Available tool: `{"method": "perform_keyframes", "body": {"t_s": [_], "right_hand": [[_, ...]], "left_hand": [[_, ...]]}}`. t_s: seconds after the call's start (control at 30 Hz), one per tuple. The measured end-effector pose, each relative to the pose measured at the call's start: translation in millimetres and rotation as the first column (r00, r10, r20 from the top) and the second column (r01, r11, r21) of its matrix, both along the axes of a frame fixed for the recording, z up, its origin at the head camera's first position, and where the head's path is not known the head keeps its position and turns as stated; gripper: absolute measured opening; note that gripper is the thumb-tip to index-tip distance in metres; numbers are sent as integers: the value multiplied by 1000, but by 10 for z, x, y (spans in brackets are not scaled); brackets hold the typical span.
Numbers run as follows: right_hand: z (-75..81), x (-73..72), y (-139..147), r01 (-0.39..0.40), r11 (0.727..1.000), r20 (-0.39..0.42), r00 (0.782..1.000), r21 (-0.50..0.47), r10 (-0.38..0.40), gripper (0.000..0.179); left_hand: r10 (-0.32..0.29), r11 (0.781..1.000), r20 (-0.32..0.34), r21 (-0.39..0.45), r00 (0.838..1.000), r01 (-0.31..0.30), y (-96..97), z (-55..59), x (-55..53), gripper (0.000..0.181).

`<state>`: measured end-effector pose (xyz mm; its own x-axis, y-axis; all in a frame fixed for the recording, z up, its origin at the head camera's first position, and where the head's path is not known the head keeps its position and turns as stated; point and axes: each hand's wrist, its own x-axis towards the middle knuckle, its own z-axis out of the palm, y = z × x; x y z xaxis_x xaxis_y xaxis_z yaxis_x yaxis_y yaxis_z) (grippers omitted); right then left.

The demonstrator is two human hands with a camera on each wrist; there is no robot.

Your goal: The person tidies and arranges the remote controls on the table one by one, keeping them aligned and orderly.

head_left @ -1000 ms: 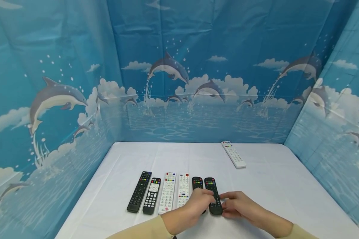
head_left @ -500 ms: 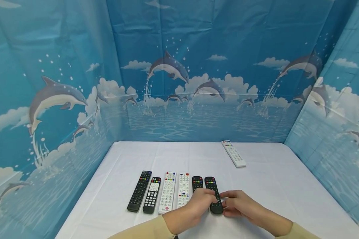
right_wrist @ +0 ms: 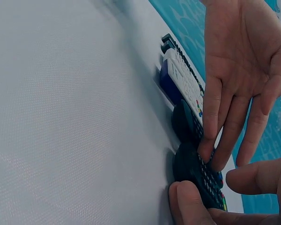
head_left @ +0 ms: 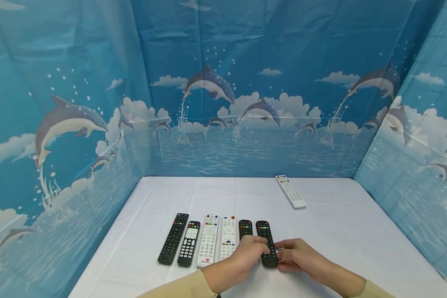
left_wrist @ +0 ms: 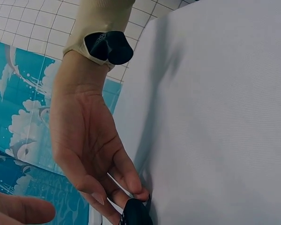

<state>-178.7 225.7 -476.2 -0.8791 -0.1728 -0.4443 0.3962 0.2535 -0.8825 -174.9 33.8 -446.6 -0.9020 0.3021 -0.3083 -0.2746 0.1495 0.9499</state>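
Observation:
A black remote control [head_left: 265, 232] lies at the right end of a row, between my two hands. My left hand [head_left: 246, 251] touches its left side and top with extended fingers, and covers the lower part of the neighbouring black remote [head_left: 245, 228]. My right hand [head_left: 301, 257] rests on the cloth with its fingertips against the remote's right edge. In the right wrist view the left hand [right_wrist: 241, 65] reaches down to the black remote [right_wrist: 189, 164], the right fingers [right_wrist: 189, 201] beside it. The left wrist view catches only the remote's dark end [left_wrist: 136, 214].
Left of these lie a white remote [head_left: 229, 238], a wider white remote [head_left: 208, 240], a short black remote [head_left: 188, 244] and a long black remote [head_left: 173, 240]. Another white remote [head_left: 290, 191] lies slanted farther back. Dolphin-print curtains [head_left: 246, 145] border the white-clothed table [head_left: 342, 215].
The rightmost black remote has shifted slightly to the right, widening the gap to its neighbour at the far end. Both hands have stayed almost in place.

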Motion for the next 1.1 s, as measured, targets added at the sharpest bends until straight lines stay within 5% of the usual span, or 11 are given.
{"method": "perform_keyframes", "body": {"t_s": [0.37,0.57,0.83,1.1], "right_hand": [[11,12,37,-4,999,-8,1000,36,5,54],[138,-8,74,-15,998,-32,999,63,17,56],[478,-267,261,45,989,-76,997,138,-34,53],[783,-643,656,46,988,-142,990,149,-25,59]], "left_hand": [[-14,1000,12,-2,1000,14,-27,7,-11,40],[-8,999,-11,35,1000,8,-66,80,-138,40],[4,987,-43,158,999,3,0,213,-516,42],[38,928,124,364,991,-82,295,259,-1051,43]]}}
